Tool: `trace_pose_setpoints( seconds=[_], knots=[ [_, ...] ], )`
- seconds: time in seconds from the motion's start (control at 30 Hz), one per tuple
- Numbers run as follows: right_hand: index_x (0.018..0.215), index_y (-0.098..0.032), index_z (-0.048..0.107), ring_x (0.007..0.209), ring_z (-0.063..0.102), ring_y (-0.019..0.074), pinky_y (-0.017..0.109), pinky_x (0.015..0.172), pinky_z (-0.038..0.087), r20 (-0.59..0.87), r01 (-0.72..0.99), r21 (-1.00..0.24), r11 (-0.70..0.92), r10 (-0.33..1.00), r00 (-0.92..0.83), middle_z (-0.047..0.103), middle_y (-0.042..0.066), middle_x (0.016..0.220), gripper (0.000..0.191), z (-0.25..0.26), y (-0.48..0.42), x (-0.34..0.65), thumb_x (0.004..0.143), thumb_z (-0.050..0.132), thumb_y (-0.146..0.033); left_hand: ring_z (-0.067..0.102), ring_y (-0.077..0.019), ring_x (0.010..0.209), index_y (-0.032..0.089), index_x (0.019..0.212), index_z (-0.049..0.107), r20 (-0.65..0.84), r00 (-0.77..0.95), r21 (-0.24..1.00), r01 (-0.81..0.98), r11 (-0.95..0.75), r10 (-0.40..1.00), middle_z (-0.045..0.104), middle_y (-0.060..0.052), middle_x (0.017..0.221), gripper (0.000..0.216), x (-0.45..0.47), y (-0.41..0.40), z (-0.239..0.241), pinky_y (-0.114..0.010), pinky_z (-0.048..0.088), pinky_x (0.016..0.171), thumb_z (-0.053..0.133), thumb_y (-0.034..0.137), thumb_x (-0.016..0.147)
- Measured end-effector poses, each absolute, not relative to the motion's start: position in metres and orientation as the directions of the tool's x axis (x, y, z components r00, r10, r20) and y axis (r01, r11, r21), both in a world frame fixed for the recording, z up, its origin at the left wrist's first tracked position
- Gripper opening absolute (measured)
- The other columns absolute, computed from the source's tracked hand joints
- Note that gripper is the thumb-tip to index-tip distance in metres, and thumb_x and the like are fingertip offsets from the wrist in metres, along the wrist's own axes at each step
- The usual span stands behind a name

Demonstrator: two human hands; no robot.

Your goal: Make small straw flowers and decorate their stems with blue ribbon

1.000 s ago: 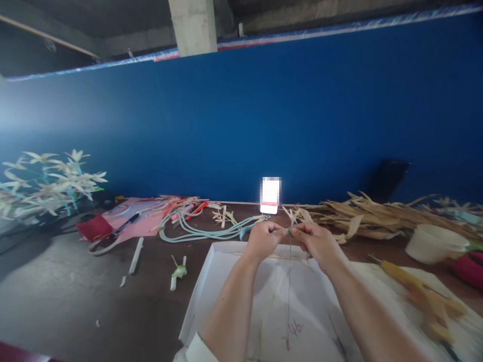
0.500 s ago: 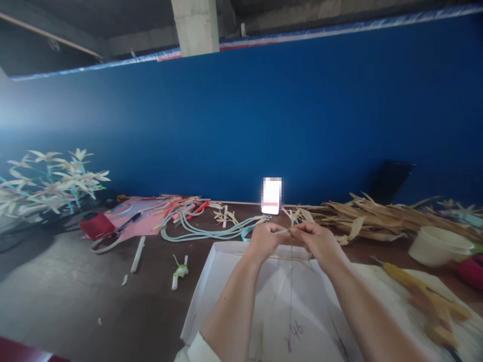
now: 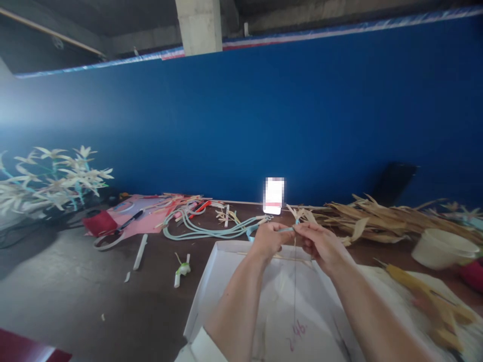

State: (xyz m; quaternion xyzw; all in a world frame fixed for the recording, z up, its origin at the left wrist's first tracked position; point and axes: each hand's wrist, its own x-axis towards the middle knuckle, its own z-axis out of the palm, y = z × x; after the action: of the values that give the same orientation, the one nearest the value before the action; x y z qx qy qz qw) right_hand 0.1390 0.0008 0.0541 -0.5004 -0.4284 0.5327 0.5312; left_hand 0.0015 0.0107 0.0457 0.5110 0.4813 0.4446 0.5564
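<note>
Over the far end of a white box lid [image 3: 199,291], both my hands meet with fingers closed. My left hand [image 3: 268,240] pinches a light-blue strip of tape [image 3: 286,230], stretched toward the other hand. Part of this strip loops out on the left of the fingers. My right hand [image 3: 319,244] pinches a dried-husk flower [image 3: 298,217] at the base of its pale petals, where some blue shows. From the pinch a thin wire stem [image 3: 295,289] hangs straight down over the lid. My fingers hide the exact joint between tape and stem.
A lit phone [image 3: 273,195] leans on the blue partition [image 3: 241,115]. Dried husks [image 3: 362,221], a white tub [image 3: 443,249] and a yellow glue gun [image 3: 422,291] lie right. Leftward are coiled blue tubing [image 3: 211,234], pink paper [image 3: 151,221], red tape [image 3: 98,222] and finished flowers [image 3: 56,176].
The view has shifted slightly. My hands stay together, but the fingers of my right hand have shifted round the stem, and more blue strip shows between the hands.
</note>
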Motion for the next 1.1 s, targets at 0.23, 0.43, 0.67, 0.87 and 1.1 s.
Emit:
trace_pose_setpoints(
  seconds=[0.23,0.43,0.67,0.87,1.1],
  knots=[
    [0.076,-0.017,0.063,0.046,0.038,0.0055,0.02,0.041,0.03,-0.088,-0.17,-0.982,-0.086,0.996,0.003,0.055,0.0,0.068,0.031,0.061,-0.006,0.138,0.066,0.066,-0.045,0.031,-0.0034,0.043,0.013,0.07,0.061,-0.118,0.144,0.989,-0.076,0.13,0.982,0.044,0.005,0.051,0.031,-0.001,0.009,0.052,-0.02,0.022,0.043,0.072,0.038,0.056],
    [0.077,-0.017,0.067,0.047,0.038,0.0088,0.023,0.043,0.028,-0.051,-0.057,-0.997,-0.049,0.998,0.039,0.049,-0.001,0.057,0.029,0.053,-0.001,0.139,0.058,0.071,-0.038,0.034,-0.0042,0.044,0.013,0.073,0.062,-0.122,0.117,0.99,-0.055,0.129,0.986,0.048,0.004,0.053,0.028,-0.001,0.009,0.051,-0.019,0.024,0.043,0.07,0.035,0.057],
    [0.075,-0.016,0.069,0.041,0.034,0.0107,0.027,0.042,0.024,0.049,0.145,-0.989,0.025,0.986,0.161,0.041,-0.003,0.045,0.028,0.046,0.003,0.142,0.063,0.065,-0.042,0.037,-0.0066,0.046,0.014,0.074,0.067,0.019,0.091,0.993,0.114,-0.03,0.996,0.045,0.005,0.047,0.028,0.0,0.01,0.047,-0.02,0.031,0.048,0.067,0.04,0.062],
    [0.08,-0.016,0.072,0.043,0.041,0.0125,0.027,0.044,0.028,0.158,0.381,-0.921,0.083,0.973,0.171,0.045,-0.002,0.045,0.031,0.05,0.0,0.144,0.068,0.061,-0.042,0.048,-0.0108,0.055,0.015,0.075,0.07,0.131,0.063,0.955,0.261,-0.143,0.989,0.055,0.001,0.053,0.025,0.0,0.01,0.047,-0.022,0.037,0.056,0.057,0.036,0.071],
    [0.087,-0.017,0.072,0.042,0.041,0.012,0.026,0.042,0.026,0.132,0.332,-0.94,0.072,0.978,0.162,0.051,-0.001,0.049,0.034,0.05,-0.001,0.143,0.068,0.061,-0.043,0.054,-0.0136,0.066,0.015,0.075,0.071,0.182,0.066,0.929,0.315,-0.194,0.981,0.065,-0.001,0.067,0.021,-0.001,0.007,0.052,-0.023,0.04,0.061,0.058,0.031,0.07]
  ],
)
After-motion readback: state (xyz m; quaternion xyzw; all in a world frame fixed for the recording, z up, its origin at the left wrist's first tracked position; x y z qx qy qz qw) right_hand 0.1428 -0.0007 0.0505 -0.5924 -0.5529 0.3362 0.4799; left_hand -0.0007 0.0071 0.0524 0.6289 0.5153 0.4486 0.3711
